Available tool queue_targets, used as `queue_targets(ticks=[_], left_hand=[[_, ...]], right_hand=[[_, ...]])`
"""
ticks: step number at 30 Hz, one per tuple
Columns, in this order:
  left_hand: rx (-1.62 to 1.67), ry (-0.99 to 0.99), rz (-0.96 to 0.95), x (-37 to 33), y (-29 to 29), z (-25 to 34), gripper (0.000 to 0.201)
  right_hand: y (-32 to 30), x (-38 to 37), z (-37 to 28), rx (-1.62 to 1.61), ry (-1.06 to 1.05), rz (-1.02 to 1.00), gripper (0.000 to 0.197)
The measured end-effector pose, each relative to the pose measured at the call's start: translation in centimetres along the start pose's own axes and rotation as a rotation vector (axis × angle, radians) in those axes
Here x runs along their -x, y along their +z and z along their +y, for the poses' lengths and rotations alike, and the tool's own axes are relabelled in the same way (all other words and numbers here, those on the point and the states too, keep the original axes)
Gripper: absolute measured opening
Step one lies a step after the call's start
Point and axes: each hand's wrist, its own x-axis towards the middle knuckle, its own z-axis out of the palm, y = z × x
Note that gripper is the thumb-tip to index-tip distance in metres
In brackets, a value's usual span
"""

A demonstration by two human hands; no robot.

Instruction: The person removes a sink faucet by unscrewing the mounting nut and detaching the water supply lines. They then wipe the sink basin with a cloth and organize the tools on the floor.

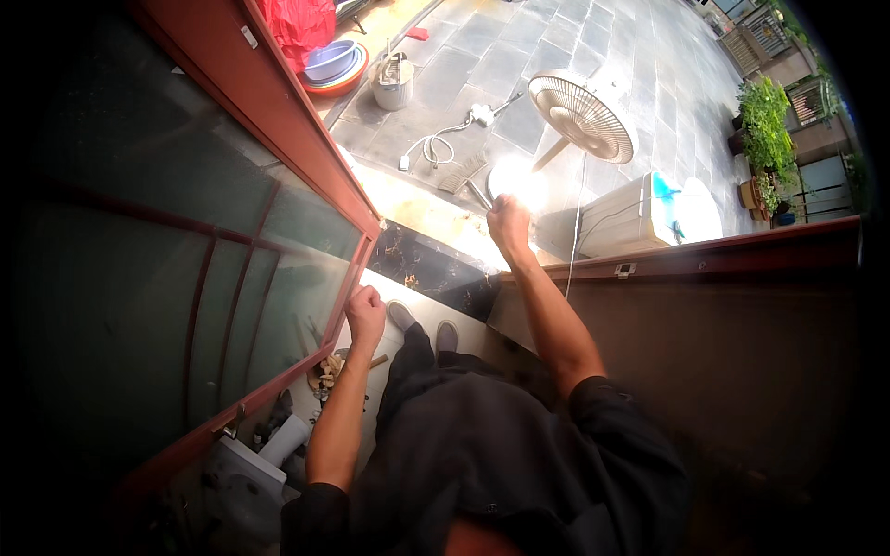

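Observation:
My right hand (509, 224) reaches out over the threshold, closed in a fist around what looks like the dark handle of a broom (461, 173). The broom's grey bristles lie on the ground just outside, beyond my knuckles. Right behind that hand, a white standing fan (582, 113) rises from a base washed out by glare. My left hand (366, 312) is closed too, close beside the edge of the red-framed glass door (315, 139). Whether its fingers hold anything is hidden.
A white power strip (482, 115) trails its cord over the grey paving. Farther left are a bucket (393, 82) and stacked basins (334, 63). A white appliance (616, 213) stands at right, near potted plants (768, 130). A dark stone threshold (422, 264) crosses before my feet; a basin-like white fixture (246, 477) is lower left.

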Motion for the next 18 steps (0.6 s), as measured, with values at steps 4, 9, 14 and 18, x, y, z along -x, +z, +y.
queue_targets(ticks=[4, 9, 14, 18], left_hand=[[0.165, -0.030, -0.613, -4.2, 5.6, 8.3, 0.108], [0.127, 0.067, -0.583, 1.5, 6.1, 7.7, 0.094], [0.024, -0.394, -0.392, 19.3, -0.1, -11.0, 0.059], [0.131, -1.440, 0.070, 42.3, -11.6, -24.4, 0.045]], right_hand=[[0.7, 5.4, 0.2, -0.178, -0.056, -0.138, 0.072], [1.4, 12.0, 1.5, -0.395, 0.130, -0.300, 0.065], [6.9, 20.5, 10.8, -0.231, 0.303, -0.678, 0.050], [9.4, 29.2, 19.5, -0.003, 0.495, -0.961, 0.033]])
